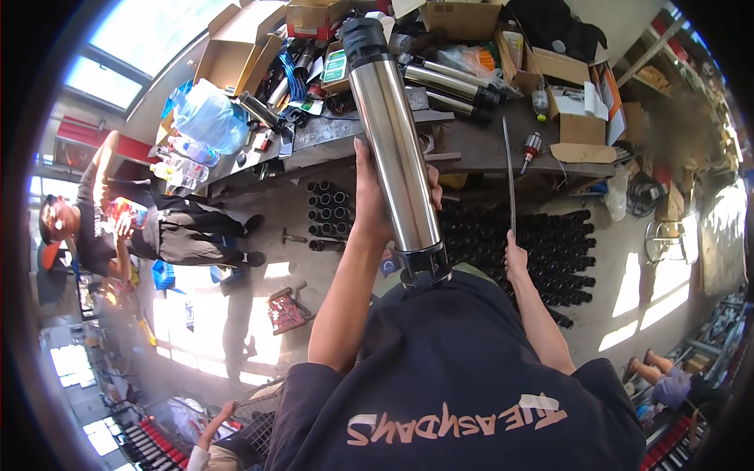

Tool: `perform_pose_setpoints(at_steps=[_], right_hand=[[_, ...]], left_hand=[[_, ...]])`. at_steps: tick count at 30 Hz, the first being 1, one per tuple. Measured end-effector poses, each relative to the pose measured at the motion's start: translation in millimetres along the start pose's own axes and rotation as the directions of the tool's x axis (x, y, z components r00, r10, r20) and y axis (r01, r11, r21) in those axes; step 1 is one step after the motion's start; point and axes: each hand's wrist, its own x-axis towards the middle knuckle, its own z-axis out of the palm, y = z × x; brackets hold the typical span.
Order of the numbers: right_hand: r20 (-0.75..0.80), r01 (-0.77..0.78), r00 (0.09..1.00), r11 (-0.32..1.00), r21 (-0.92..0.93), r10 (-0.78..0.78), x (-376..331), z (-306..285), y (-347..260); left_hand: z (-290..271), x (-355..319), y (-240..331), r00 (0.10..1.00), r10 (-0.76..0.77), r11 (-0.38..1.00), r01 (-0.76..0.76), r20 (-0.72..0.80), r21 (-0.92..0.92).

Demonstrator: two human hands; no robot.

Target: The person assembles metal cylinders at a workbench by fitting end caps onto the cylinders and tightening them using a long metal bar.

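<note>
My left hand (367, 206) is wrapped around a long polished steel cylinder (395, 149) with black end caps. The cylinder stands nearly upright in front of my dark blue shirt, its lower cap (425, 265) resting against my body. My right hand (515, 259) grips the lower end of a thin, long metal rod (509, 177) that points up toward the workbench. The two hands are apart, with the cylinder between them.
A dark workbench (471, 145) ahead carries cardboard boxes (236, 47), more steel cylinders (452, 82), a blue plastic bag (208, 118) and a red-handled screwdriver (530, 149). Rows of black tubes (558, 251) lie on the floor. A person (149, 228) sits at left; another hand (216, 420) shows at lower left.
</note>
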Motion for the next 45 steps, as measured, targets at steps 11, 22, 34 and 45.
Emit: perform_pose_setpoints(at_steps=[11,22,34,45], right_hand=[[-0.026,0.288,0.955,0.949,-0.131,-0.294,-32.4,-48.5,10.8],[0.28,0.62,0.781,0.746,-0.241,-0.559,-124.6,-81.6,-59.4],[0.309,0.758,0.342,0.067,-0.649,-0.888,-111.1,-158.0,-292.5],[0.782,0.445,0.615,0.774,-0.451,0.101,-82.2,-100.9,-351.8]], left_hand=[[-70.6,-6.7,-14.7,0.988,-0.064,0.993,0.048,-0.143,-0.111],[-112.5,89.5,46.0,0.865,-0.479,0.719,0.288,-0.151,-0.632],[-51.8,168.7,47.7,0.779,0.627,0.361,-0.304,0.012,0.882],[-65.0,162.1,68.7,0.844,0.515,0.453,-0.419,0.152,0.787]])
